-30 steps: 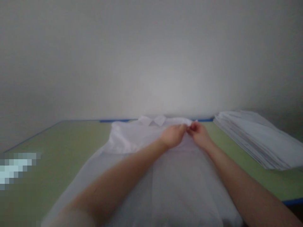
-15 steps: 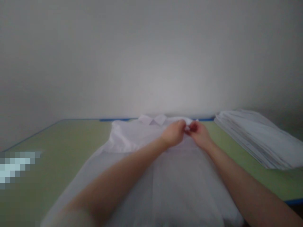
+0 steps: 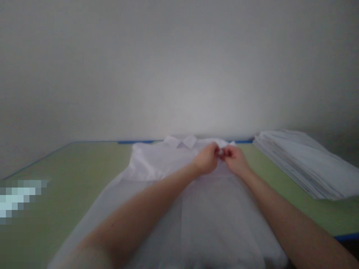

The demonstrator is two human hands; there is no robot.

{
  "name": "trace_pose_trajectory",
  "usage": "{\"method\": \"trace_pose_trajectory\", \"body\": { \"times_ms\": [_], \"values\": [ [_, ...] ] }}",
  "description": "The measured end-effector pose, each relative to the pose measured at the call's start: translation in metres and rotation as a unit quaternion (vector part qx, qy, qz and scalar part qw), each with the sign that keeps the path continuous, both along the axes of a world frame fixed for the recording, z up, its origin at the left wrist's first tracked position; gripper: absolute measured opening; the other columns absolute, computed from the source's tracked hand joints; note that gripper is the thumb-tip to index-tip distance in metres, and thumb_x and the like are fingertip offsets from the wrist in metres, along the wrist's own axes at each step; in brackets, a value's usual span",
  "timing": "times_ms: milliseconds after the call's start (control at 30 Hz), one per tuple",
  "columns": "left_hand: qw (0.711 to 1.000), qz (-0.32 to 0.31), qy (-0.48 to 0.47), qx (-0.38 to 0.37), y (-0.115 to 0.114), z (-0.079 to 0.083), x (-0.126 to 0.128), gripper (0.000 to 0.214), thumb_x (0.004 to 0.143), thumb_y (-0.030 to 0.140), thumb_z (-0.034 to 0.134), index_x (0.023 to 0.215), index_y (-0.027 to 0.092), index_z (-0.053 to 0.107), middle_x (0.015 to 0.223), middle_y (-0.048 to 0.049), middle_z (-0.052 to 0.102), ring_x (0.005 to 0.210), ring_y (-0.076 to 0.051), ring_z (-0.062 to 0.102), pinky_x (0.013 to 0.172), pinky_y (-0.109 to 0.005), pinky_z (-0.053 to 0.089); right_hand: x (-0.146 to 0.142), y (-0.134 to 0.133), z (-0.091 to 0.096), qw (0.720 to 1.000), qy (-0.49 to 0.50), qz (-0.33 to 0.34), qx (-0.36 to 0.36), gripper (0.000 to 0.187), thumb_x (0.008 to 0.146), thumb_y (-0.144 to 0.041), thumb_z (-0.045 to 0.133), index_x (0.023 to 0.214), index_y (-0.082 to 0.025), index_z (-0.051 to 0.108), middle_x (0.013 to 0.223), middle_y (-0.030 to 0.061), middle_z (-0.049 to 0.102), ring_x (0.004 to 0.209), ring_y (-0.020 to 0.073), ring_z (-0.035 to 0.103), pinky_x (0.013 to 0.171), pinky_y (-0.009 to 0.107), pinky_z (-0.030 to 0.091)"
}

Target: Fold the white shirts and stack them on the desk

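Observation:
A white collared shirt point(image 3: 157, 160) lies spread over the green table, its collar at the far edge and its body reaching toward me. My left hand point(image 3: 207, 158) is closed over the shirt's upper right part, its fingers pinching the white fabric. Right beside it, my right hand point(image 3: 235, 158) is closed too, with thumb and fingertips on the same bit of cloth near the shoulder or sleeve. A small patch of white shows between the two sets of fingertips. The picture is dim and soft, so finer detail there is lost.
To the right lies a stack of white paper-like sheets or folded pieces point(image 3: 305, 164). The green tabletop point(image 3: 92, 164) has a blue edge and meets a pale wall point(image 3: 179, 67) at the back. A pixelated bright patch covers part of the left side.
Both hands stay at the same spot on the shirt. The fingers have shifted only slightly, and the shirt and stack lie as before.

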State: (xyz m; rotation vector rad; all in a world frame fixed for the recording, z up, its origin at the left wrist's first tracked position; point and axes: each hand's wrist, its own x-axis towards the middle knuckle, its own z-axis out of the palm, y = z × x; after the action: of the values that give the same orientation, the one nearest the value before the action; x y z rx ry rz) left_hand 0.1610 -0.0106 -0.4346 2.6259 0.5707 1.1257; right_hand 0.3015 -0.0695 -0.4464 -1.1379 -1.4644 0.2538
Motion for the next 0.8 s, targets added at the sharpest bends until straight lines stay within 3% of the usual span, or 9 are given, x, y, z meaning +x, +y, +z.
{"method": "trace_pose_trajectory", "body": {
  "times_ms": [267, 433, 667, 800],
  "values": [
    [0.995, 0.037, -0.093, -0.007, 0.001, 0.001, 0.001, 0.010, 0.080, 0.020, 0.050, 0.080, 0.015, 0.059, 0.077, -0.0041, 0.063, 0.070, -0.013, 0.055, 0.063, -0.023, 0.042, -0.004, -0.002, 0.001, 0.994, 0.087, -0.066, 0.012, 0.031, 0.066, -0.032, 0.063, 0.059, -0.020, 0.035, 0.054, -0.0066, 0.038, 0.052, 0.0081, 0.035, 0.049, 0.022, 0.027],
    [0.999, -0.003, -0.052, 0.010, 0.003, 0.001, -0.001, 0.018, 0.081, 0.024, 0.051, 0.079, 0.017, 0.068, 0.076, -0.0032, 0.066, 0.070, -0.013, 0.057, 0.062, -0.023, 0.042, 0.000, -0.001, -0.001, 0.992, 0.114, -0.061, 0.013, 0.022, 0.064, -0.031, 0.065, 0.067, -0.019, 0.046, 0.059, -0.0053, 0.048, 0.056, 0.0097, 0.044, 0.055, 0.023, 0.035],
    [0.999, 0.027, -0.024, 0.007, 0.000, 0.003, -0.004, 0.019, 0.081, 0.026, 0.053, 0.088, 0.016, 0.067, 0.081, -0.0050, 0.066, 0.073, -0.015, 0.058, 0.068, -0.024, 0.045, 0.003, -0.007, 0.008, 0.995, -0.040, -0.093, 0.013, 0.017, 0.068, -0.028, 0.062, 0.070, -0.019, 0.048, 0.062, -0.0029, 0.052, 0.058, 0.0109, 0.047, 0.056, 0.023, 0.037],
    [0.992, -0.041, 0.030, 0.111, -0.003, 0.016, -0.013, 0.022, 0.083, 0.021, 0.051, 0.100, 0.019, 0.064, 0.099, -0.0065, 0.065, 0.093, -0.017, 0.058, 0.083, -0.028, 0.044, 0.007, -0.007, 0.008, 0.988, -0.122, -0.092, 0.007, 0.015, 0.071, -0.028, 0.059, 0.075, -0.019, 0.048, 0.063, -0.0032, 0.050, 0.058, 0.0110, 0.046, 0.054, 0.022, 0.036]
  ]
}}
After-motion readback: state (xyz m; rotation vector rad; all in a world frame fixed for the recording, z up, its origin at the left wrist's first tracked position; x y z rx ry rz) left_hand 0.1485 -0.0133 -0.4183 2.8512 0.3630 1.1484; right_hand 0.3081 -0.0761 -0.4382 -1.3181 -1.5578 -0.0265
